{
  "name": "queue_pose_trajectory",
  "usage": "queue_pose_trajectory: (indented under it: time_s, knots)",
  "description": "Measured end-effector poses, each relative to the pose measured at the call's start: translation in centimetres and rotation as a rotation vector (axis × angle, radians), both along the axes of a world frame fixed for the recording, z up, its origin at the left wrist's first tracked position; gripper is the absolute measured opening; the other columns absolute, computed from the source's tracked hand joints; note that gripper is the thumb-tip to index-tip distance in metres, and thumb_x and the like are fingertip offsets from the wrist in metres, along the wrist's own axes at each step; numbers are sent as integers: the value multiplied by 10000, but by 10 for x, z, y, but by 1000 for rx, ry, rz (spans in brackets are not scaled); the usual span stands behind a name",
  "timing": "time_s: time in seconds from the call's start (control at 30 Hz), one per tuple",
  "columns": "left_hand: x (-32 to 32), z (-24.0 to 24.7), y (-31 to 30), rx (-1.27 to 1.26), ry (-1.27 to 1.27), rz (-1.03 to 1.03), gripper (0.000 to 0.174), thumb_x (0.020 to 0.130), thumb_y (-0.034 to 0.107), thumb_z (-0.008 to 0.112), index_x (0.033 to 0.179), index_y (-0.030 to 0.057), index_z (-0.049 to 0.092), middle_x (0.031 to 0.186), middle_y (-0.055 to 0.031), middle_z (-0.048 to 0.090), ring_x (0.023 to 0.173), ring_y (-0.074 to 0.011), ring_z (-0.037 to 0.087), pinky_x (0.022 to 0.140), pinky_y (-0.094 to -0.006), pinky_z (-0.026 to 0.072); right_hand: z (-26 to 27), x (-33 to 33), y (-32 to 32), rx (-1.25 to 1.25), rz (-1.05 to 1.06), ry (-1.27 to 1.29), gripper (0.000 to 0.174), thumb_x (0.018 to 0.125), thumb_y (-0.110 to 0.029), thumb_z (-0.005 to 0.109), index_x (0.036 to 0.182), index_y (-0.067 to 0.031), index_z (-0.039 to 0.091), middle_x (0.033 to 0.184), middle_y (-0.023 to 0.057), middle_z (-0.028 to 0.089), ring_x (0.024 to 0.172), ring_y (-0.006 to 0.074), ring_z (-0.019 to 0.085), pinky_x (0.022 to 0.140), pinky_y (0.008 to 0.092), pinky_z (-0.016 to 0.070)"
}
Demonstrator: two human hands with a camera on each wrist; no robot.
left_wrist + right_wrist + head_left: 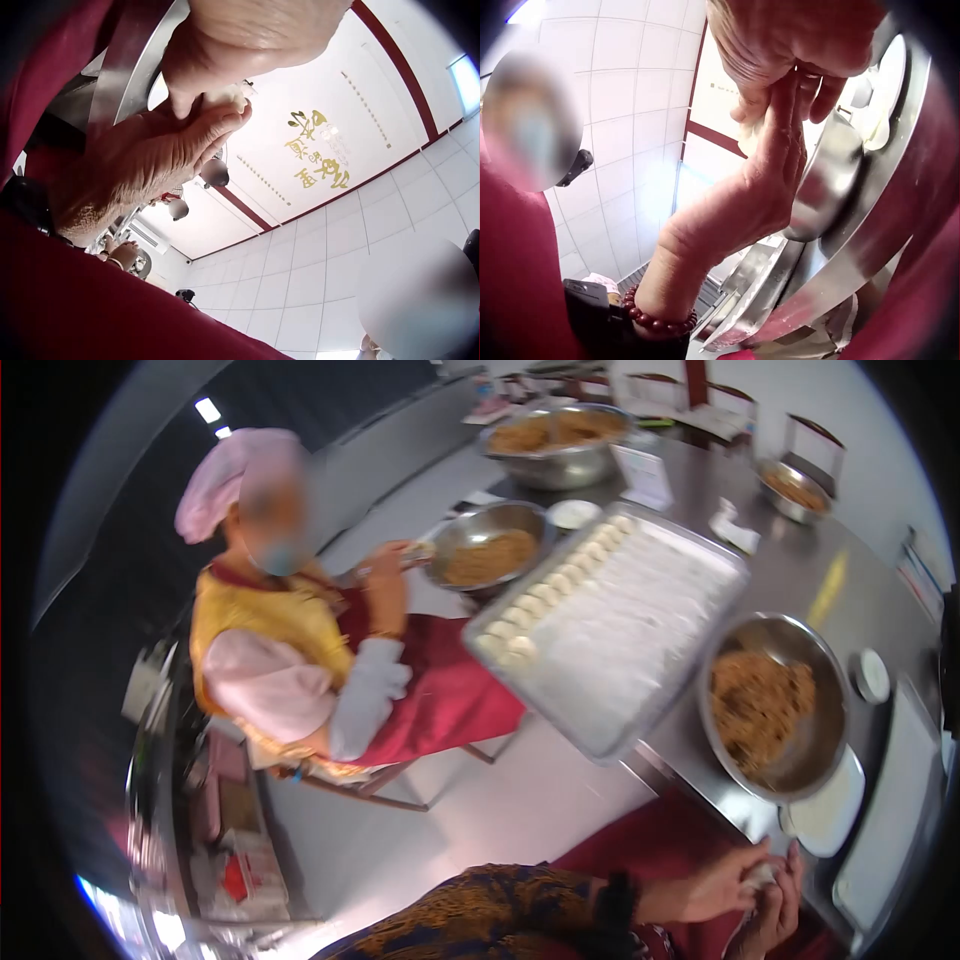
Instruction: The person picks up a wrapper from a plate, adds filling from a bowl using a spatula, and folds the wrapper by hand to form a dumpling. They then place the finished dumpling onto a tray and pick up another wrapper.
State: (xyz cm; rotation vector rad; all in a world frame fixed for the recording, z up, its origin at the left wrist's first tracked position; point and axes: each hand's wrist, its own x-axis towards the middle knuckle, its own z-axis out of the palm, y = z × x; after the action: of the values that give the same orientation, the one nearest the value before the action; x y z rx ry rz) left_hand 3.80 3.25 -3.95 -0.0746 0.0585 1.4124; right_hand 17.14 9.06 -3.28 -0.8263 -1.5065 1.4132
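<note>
Both hands meet low at the right of the head view around a small pale dumpling (762,875), partly hidden by fingers. My left hand (715,885) holds it from the left, thumb and fingers near its edge. My right hand (778,915) pinches it from the other side. In the left wrist view, the white dough of the dumpling (225,97) shows between the thumbs and fingers. The right wrist view shows only a bit of the dumpling (748,139) beside the fingers. Near the hands stands a steel bowl (840,710) of brown filling.
A floured metal tray (620,745) bears a row of dumplings (545,592) along one side. White boards (835,810) lie by the near bowl. Across from me, a seated person (270,620) in a pink cap works beside another bowl of filling (490,560). Further bowls stand at the back.
</note>
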Motion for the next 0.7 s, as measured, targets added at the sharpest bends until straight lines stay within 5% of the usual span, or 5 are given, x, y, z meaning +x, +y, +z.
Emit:
queue_pose_trajectory:
  time_s: [0.07,0.1,0.27,0.5,0.7]
  knots:
    - [-8,-5,-7,-39,-39,24,369,1033,396,450,1229,101,552,1156,-40,604,1091,-154,570,961,-364,468,35,-15,-8,195,-13,-277,354,787,-31,513,1082,84,671,1393,241,515,1268,313,515,1007,381,459]
    - [-14,1,-8,-30,-50,3,396,1051,393,395,1232,79,555,1201,-72,603,1146,-187,560,1041,-398,440,50,-22,-16,53,-50,-146,299,779,-5,594,1057,40,692,1299,253,587,1277,335,510,1083,440,377]
    - [-31,40,-6,-138,83,-105,481,1054,373,376,1250,-30,549,1237,-129,606,1172,-234,560,1066,-411,426,53,-17,-27,-55,-121,-11,236,785,39,717,1021,50,712,1246,178,624,1084,229,601,986,338,460]
    - [-36,38,-3,-255,130,-235,444,1056,334,383,1265,-19,553,1275,-135,594,1220,-253,540,1105,-463,379,51,-14,-26,-189,-91,27,206,881,65,622,1057,21,718,1335,197,574,1203,240,588,997,307,480]
    - [-40,30,3,-224,303,-229,495,1047,342,387,1285,-75,506,1316,-216,554,1301,-384,469,1105,-496,367,68,-8,-21,-165,-44,-239,538,864,-20,697,1373,-31,523,1207,72,646,1047,119,617,921,258,498]
